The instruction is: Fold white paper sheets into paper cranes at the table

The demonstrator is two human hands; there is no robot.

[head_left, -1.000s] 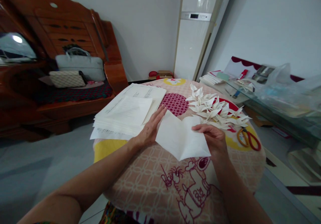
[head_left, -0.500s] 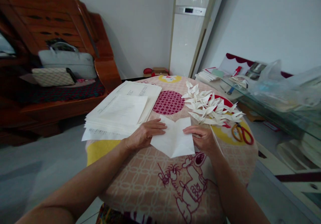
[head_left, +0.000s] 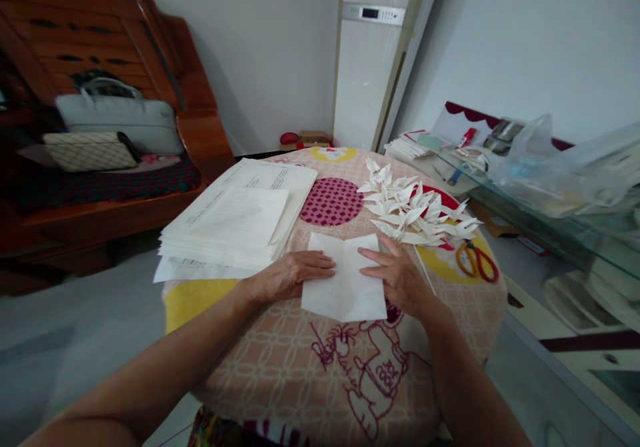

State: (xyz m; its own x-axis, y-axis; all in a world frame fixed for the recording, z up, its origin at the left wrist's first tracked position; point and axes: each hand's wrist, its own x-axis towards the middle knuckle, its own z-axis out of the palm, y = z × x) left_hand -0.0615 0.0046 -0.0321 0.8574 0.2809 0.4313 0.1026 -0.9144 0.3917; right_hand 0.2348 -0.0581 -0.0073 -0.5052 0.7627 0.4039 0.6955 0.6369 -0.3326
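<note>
No longer pinching: pressing paper [head_left: 345, 300] to worktop [head_left: 265, 360] under spread right hand [head_left: 400, 277] and flat left hand [head_left: 290, 275], seemingly flattening it.

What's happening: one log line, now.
left hand: on creased sheet, left side; right hand: on its right side; paper stack: left; folded shapes, scissors: right

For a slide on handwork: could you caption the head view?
Left hand and right hand rest on a creased sheet; paper stack at left, folded shapes and scissors at right.
</note>
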